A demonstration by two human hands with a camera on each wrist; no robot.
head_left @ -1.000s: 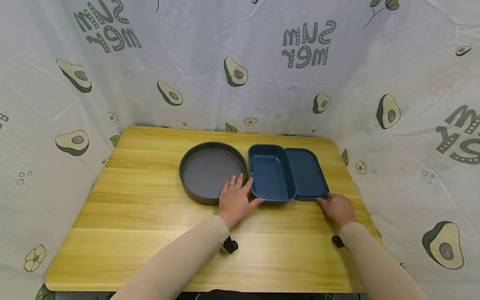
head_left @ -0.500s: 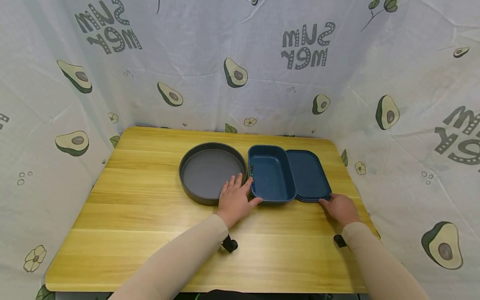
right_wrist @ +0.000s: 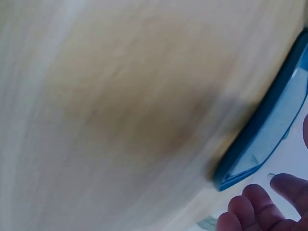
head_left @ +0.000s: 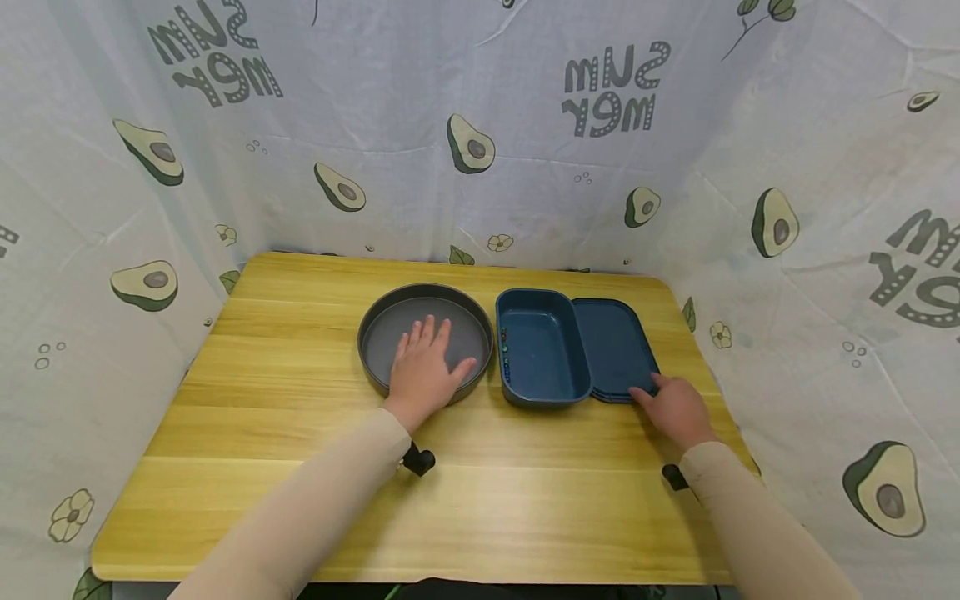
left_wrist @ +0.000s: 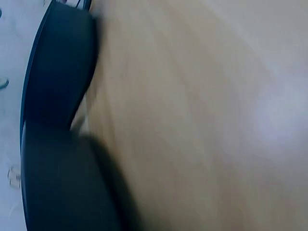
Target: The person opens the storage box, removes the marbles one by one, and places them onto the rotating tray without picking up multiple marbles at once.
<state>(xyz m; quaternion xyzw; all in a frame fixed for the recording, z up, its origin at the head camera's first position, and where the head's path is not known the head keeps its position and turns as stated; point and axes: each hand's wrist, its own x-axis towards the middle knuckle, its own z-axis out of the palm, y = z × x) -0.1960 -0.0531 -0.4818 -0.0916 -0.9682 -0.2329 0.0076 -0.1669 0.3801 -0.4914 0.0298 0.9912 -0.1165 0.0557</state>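
Observation:
A round dark grey baking pan (head_left: 390,350) stands left of a deep blue rectangular container (head_left: 545,350). A flat blue lid (head_left: 615,346) lies just right of the container, against it. Over the pan, my left hand (head_left: 423,373) is spread with straight fingers, holding nothing; whether it touches the pan cannot be told. Beside the lid's near right corner is my right hand (head_left: 678,412), its fingers loosely bent and apart from the lid in the right wrist view. In the left wrist view, the pan (left_wrist: 67,183) and container (left_wrist: 60,67) walls appear side by side.
All of it stands on a yellow wooden table (head_left: 247,400). Small coloured specks (head_left: 506,354) line the container's left inner wall, too small to identify. A printed curtain (head_left: 412,83) hangs behind the table and along its sides.
My left hand has left the gap between pan and container and moved left over the pan. My right hand has shifted slightly and released the lid's corner. Pan, container and lid look unmoved.

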